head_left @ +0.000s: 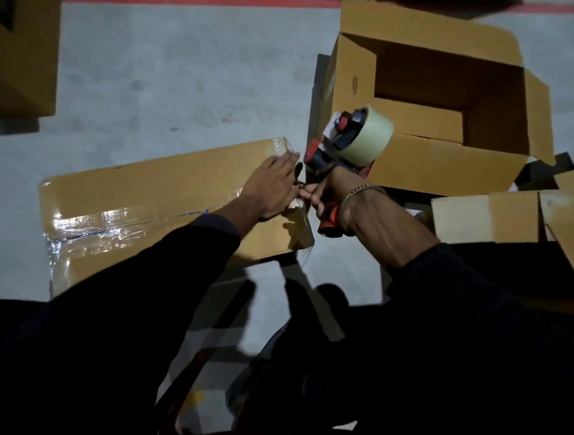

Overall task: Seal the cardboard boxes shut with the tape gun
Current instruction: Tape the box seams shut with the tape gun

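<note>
Closed cardboard box (149, 198): tan-brown, with glossy clear tape (93, 223) along the seam and a short blue handwritten mark. Open cardboard box (435, 102): same tan — small black printed bars on one flap. Tape gun (335, 158): red-orange handle and hub, dark grey frame, pale cream tape roll (363, 138). Floor (186, 77): mottled grey; red stripe (202, 2) at far edge. Sleeves (174, 267): dark navy. Bracelet (357, 191): gold.

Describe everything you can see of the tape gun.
The tape gun has a dark frame with red parts, an orange-red handle low down and a pale, nearly full roll of tape on its hub. It looks like plastic. The right hand grips the handle, holding the gun off the floor, tilted, roll toward the open box. Its front end sits just off the taped box's right end, where the left hand presses flat.
</note>
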{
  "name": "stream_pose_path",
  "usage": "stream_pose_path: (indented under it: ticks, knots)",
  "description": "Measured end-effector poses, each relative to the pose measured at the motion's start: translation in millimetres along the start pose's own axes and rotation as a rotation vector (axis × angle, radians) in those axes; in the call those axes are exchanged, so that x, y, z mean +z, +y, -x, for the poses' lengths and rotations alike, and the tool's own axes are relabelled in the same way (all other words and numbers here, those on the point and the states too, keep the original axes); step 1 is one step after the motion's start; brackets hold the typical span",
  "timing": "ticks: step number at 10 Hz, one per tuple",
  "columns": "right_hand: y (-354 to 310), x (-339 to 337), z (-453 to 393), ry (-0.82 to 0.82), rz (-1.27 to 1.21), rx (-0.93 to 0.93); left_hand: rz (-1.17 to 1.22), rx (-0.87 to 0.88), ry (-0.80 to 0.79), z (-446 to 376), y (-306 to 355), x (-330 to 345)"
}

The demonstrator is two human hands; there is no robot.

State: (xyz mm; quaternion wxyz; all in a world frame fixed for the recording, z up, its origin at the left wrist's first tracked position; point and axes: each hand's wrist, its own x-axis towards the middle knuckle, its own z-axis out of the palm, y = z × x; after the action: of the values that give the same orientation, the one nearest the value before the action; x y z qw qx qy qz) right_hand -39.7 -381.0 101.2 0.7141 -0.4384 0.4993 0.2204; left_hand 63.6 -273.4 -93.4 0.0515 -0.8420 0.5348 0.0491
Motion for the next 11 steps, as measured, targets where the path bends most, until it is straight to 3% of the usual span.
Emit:
stream_pose_path:
  ticks: [1, 2, 4, 5, 6, 7, 11]
  knots:
    - [-12.8, -4.5, -21.0, -0.057, -0.036, 0.052, -0.035, -0.055, -0.004, -23.2, -31.2, -9.9]
    - [-23.5, -8.0, -33.2, -0.082, -0.004, 0.078, -0.043, 0.010, -0.050, -30.1, -32.1, -0.7]
    - [-36.7, -8.2, -54.5, -0.065, -0.180, 0.058, -0.106, 0.001, -0.317, -54.6, -25.6, -16.9]
    - [-46.1, -1.2, -47.7, -0.065, -0.206, -0.048, 0.240, -0.102, -0.336, -27.4, 5.1, -7.4]
    - [-50.3, -0.1, -33.6, -0.099, -0.259, -0.110, 0.503, -0.104, -0.130, 6.4, 30.0, 14.7]
    - [-50.1, -6.9, -11.7, -0.159, -0.325, -0.155, 0.200, 0.005, 0.046, 49.5, 84.6, 32.1]
    - [-31.2, -38.8, -24.1, -0.103, -0.446, -0.109, 0.026, -0.029, -0.176, 60.0, 115.3, 37.5]
